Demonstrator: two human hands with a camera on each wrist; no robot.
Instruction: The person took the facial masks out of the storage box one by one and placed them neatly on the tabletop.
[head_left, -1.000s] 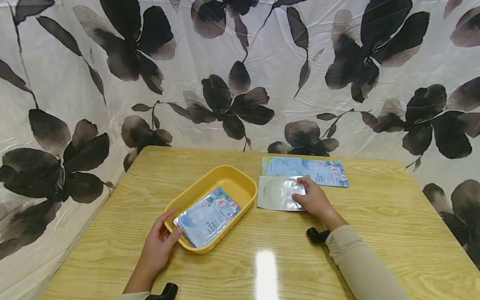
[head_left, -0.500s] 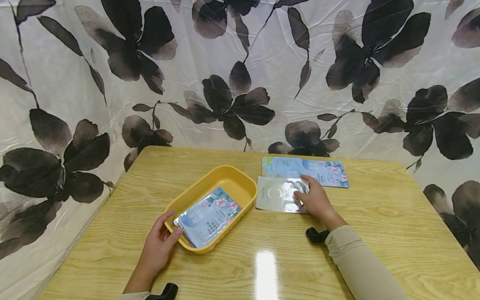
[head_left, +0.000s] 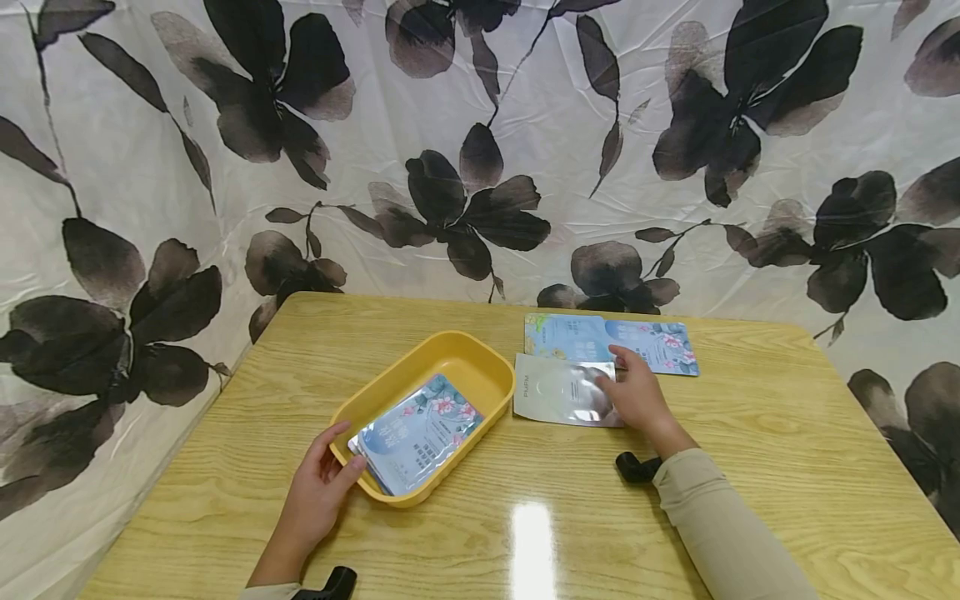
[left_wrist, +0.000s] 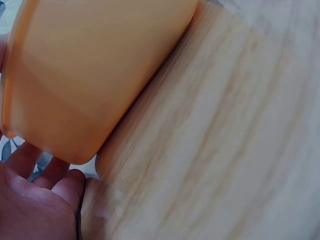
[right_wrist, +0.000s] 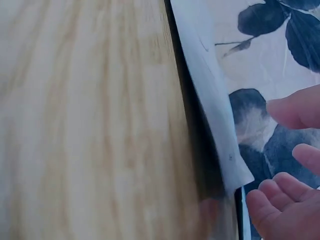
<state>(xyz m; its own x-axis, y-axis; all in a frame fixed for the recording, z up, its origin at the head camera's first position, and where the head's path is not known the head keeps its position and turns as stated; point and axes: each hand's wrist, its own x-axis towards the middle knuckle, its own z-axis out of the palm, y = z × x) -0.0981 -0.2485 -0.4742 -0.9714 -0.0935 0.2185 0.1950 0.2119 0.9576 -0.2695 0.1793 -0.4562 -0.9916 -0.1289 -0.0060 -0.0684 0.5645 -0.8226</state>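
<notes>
A yellow plastic basket [head_left: 476, 367] stands at an angle on the table, holding a small pile of packets topped by a blue floral face mask packet [head_left: 420, 433]. My left hand [head_left: 318, 487] grips its near left corner, thumb over the rim and fingers along the outer wall [left_wrist: 100, 85]. To the basket's right lies a silvery face mask packet [head_left: 555, 390], its left edge close to the basket. My right hand [head_left: 639, 396] is over that packet's right end, thumb and fingers spread. In the right wrist view the fingers [right_wrist: 282, 192] stand apart from the packet's edge [right_wrist: 215, 95].
Behind the silvery packet, two blue packets lie side by side: one with yellow flowers [head_left: 562, 329], one with pink blossoms [head_left: 663, 343]. The wooden table [head_left: 420, 550] ends at a white floral cloth [head_left: 510, 83] behind.
My right hand has loosened from the silvery packet, its fingers spreading and shifting slightly right. The packet has settled slightly lower in the head view. My left hand and the basket have stayed put.
</notes>
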